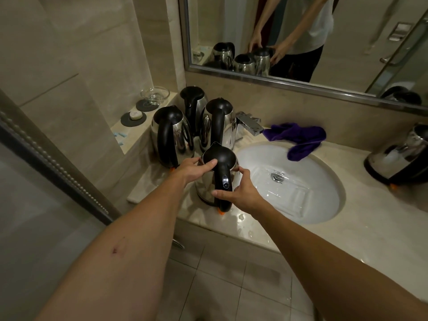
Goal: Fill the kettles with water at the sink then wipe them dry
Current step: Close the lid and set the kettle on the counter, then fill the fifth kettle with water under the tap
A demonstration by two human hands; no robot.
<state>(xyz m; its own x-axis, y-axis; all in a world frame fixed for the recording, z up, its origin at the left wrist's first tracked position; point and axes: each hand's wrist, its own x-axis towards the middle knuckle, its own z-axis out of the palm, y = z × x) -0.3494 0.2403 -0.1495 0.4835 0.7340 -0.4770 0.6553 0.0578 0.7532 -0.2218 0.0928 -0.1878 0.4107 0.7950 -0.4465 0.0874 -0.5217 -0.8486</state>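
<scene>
Kettle (208, 181) stands on counter (266, 228) between my hands; left hand (194, 169) grips its lid edge, right hand (240, 193) curls round its handle side.

We stood in a bathroom, hotel-like in finish. A white oval sink (301, 205) was sunk in a beige stone worktop (370, 228) under a framed wall mirror (301, 86), with a chrome tap (250, 122), soap (135, 115) on a ledge, tiled floor (231, 286).
</scene>
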